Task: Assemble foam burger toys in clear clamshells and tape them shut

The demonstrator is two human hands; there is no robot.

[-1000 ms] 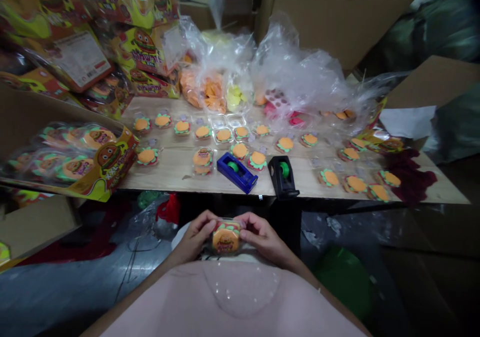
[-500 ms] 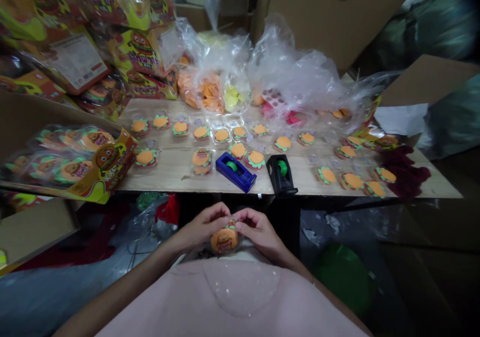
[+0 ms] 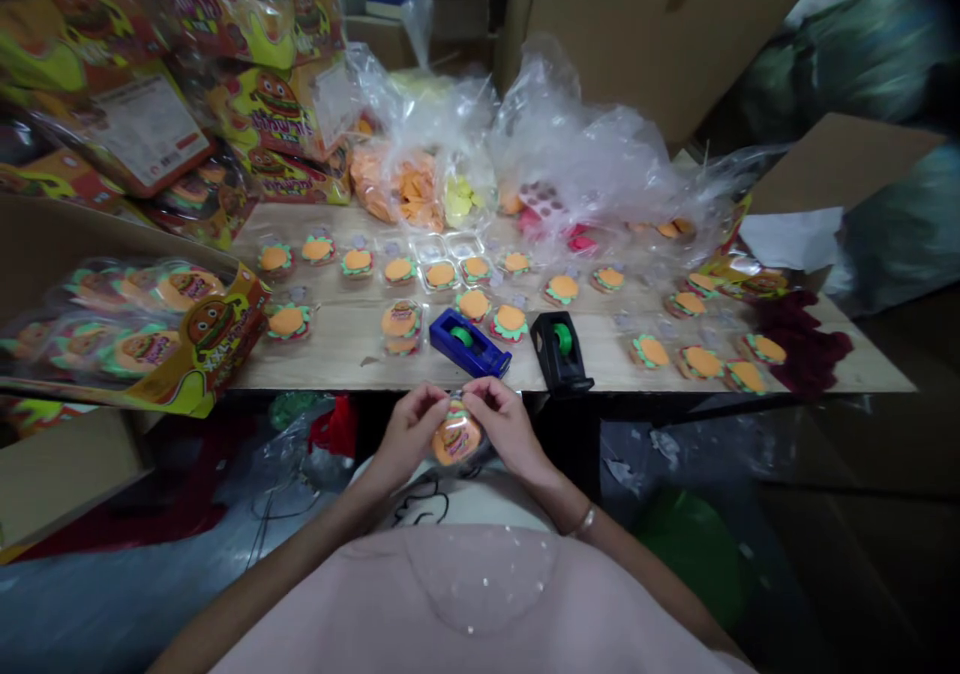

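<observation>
Both of my hands hold one small burger-shaped toy in a clear plastic case (image 3: 456, 439) just below the table's front edge. My left hand (image 3: 409, 432) grips its left side with the fingers curled. My right hand (image 3: 501, 424) pinches its top and right side. Right behind the hands, on the wooden table (image 3: 337, 349), stand a blue tape dispenser (image 3: 469, 342) and a black tape dispenser (image 3: 562, 352). Another cased burger toy (image 3: 402, 324) lies left of the blue dispenser.
Several open burger toys lie in rows across the table. A yellow display box (image 3: 142, 339) full of packed toys sits at the left. Clear plastic bags (image 3: 570, 159) of parts pile up at the back, with cardboard boxes behind. A dark red cloth (image 3: 806, 344) lies at the right.
My hands have lifted the cased toy up and forward, from my lap toward the table edge, and turned it so its printed face shows.
</observation>
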